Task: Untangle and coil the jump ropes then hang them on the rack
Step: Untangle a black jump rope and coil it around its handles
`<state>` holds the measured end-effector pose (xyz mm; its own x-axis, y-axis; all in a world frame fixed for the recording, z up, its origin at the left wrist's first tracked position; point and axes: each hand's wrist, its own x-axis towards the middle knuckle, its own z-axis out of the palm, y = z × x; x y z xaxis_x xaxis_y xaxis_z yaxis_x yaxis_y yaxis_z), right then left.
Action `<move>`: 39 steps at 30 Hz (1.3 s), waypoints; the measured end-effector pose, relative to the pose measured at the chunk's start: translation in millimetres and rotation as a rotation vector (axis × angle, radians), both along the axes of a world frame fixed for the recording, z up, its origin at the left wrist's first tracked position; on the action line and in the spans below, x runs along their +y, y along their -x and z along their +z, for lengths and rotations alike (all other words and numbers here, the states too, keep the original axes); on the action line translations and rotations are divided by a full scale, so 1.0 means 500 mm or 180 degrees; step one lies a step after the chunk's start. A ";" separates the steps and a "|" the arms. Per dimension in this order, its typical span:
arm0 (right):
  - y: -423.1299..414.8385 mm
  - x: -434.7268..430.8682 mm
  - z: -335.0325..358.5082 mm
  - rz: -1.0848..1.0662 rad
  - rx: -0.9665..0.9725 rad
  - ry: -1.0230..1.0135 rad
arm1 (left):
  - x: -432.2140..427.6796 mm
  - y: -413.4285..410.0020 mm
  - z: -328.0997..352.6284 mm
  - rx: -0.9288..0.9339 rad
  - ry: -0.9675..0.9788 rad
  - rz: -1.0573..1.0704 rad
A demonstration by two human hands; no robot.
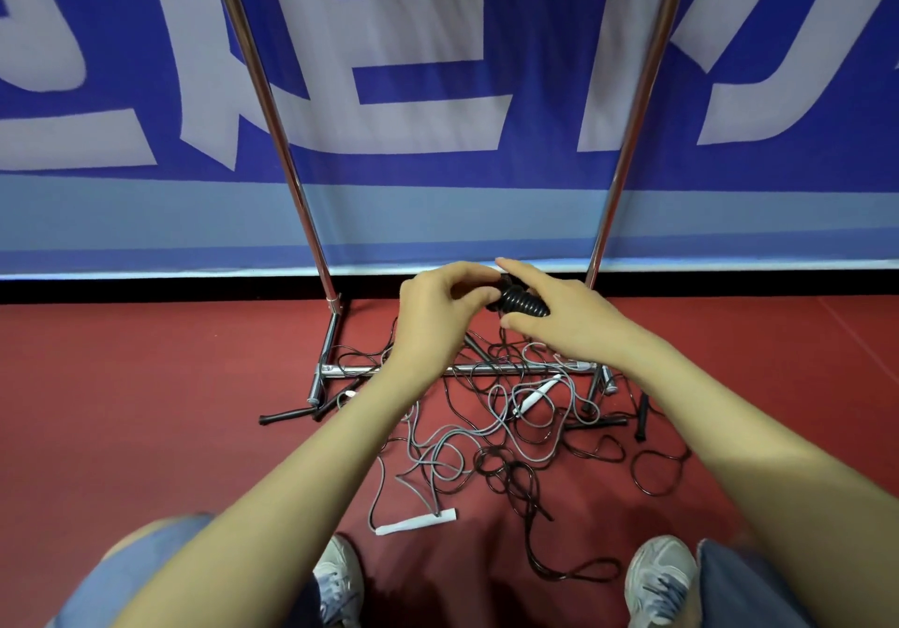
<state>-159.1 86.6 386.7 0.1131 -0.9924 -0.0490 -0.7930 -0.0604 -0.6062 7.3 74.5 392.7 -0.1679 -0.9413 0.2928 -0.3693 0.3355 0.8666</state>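
Observation:
A tight black coil of jump rope sits between my two hands, held up above the floor. My left hand pinches its left end with thumb and curled fingers. My right hand grips the coil from the right, thumb under it and index finger stretched over the top. A black strand hangs from the coil down into a tangle of black and grey jump ropes on the red floor. A white handle lies near my feet, another white handle in the tangle. The chrome rack stands behind.
The rack's base bar crosses the floor under the tangle, its second post rising at the right. Black handles lie by the rack's left foot and at the right. A blue banner wall is close behind. My shoes flank the ropes.

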 end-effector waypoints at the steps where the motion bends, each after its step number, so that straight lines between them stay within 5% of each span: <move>1: -0.001 -0.001 -0.001 -0.0038 0.0004 0.0082 | 0.002 0.002 -0.002 0.0164 -0.0079 0.0013; 9: -0.020 0.011 0.004 -0.0465 0.0174 0.0979 | 0.003 -0.003 -0.022 0.1001 -0.0531 0.0173; 16: -0.031 0.028 0.011 -0.0308 0.0526 0.1429 | 0.003 -0.019 -0.023 0.0649 -0.0450 0.0286; 25: -0.054 0.024 -0.002 -0.0054 -0.0776 0.1095 | -0.010 -0.029 -0.003 0.0957 -0.0604 0.0233; 32: -0.058 0.022 -0.011 0.0041 -0.1079 0.0993 | 0.005 -0.016 0.005 0.1319 -0.0995 -0.0448; 39: -0.080 0.008 -0.019 0.0171 -0.1425 0.0943 | 0.004 -0.011 0.007 0.2071 -0.1198 -0.0111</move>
<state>-119.1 90.8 377.0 0.1098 -0.9486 0.2967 -0.4520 -0.3135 -0.8351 12.6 76.7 396.0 -0.1024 -0.9947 0.0027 0.2620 -0.0244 0.9648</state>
